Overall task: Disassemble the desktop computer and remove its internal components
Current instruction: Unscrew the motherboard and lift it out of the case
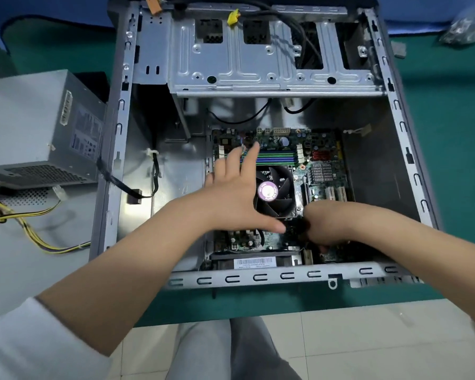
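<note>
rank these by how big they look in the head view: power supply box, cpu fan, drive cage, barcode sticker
1. drive cage
2. power supply box, which looks close to the cage, but it is cut off by the frame edge, so this order is unsure
3. cpu fan, partly hidden by the left hand
4. barcode sticker

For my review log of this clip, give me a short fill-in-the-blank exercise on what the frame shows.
1. The power supply lies outside the case, on its ____ side.
2. The left hand is spread beside the CPU ____.
3. The sticker at the fan's hub is ____.
4. The motherboard sits ____ the case.

Missing: left; fan; pink; inside
</note>
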The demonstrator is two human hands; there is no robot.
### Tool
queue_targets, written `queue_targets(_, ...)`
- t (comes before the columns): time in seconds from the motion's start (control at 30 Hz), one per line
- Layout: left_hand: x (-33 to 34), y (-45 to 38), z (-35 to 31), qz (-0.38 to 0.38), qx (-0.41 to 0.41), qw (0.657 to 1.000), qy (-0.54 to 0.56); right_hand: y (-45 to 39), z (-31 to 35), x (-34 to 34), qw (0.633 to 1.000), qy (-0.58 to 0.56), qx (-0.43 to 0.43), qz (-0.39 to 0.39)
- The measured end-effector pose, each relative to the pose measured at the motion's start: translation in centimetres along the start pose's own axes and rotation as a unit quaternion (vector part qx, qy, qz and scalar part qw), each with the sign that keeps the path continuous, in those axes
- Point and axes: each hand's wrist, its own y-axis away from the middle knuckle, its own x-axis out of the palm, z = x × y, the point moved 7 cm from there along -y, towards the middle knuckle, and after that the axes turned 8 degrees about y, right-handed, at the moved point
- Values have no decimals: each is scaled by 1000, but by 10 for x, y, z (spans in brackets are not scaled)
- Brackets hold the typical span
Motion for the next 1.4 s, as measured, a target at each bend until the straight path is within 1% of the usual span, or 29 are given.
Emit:
queue_targets(0.1,8,-4,1,0,8,998,-62,1,5,0,998,51,-8,-21)
queue_targets(0.23,11,-7,0,-17,21,997,-69,1,10,2,995,93,-17,-13)
queue_targets(0.3,11,-8,0,-18,27,997,-68,2,10,1,996,84,-24,-13)
queue_targets(0.4,12,-8,0,-21,32,997,-67,3,7,-3,998,37,-37,-19)
queue_targets(0.57,11,-9,0,-27,30,997,-60,-1,4,-3,999,-2,-33,-19)
queue_targets(0.77,9,-8,0,-24,35,999,-31,0,7,0,999,41,-17,-24)
queue_targets(0.93,10,-7,0,-21,40,998,-38,-3,-2,-2,996,76,14,-43)
queue_targets(1.03,10,-7,1,-19,37,998,-36,0,-5,4,998,55,-9,-15)
queue_targets(1.17,9,-7,0,-18,36,998,-39,0,-3,4,1000,11,-19,-5)
queue_targets(1.4,9,-8,0,-19,35,998,-54,-2,3,1,1000,27,-16,-2)
